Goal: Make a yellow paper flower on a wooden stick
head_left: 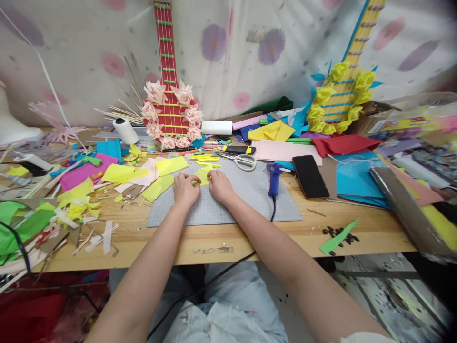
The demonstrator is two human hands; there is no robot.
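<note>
At frame centre, the left hand (186, 189) and right hand (220, 186) pinch yellow paper (203, 177), seemingly unfinished, with strips (203, 157) already cut above.

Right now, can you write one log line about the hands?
left hand: touching yellow paper; right hand: touching yellow paper; gray mat: beneath hands; blue glue gun: right of hands

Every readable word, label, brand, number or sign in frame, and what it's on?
None legible.
Plastic bag, far right: printing on its yellow part, too blurred.
White label, beside the bag: too small.
Mat: grid lines show; any numbers too small.
Phone: dark screen, no text visible.
</note>
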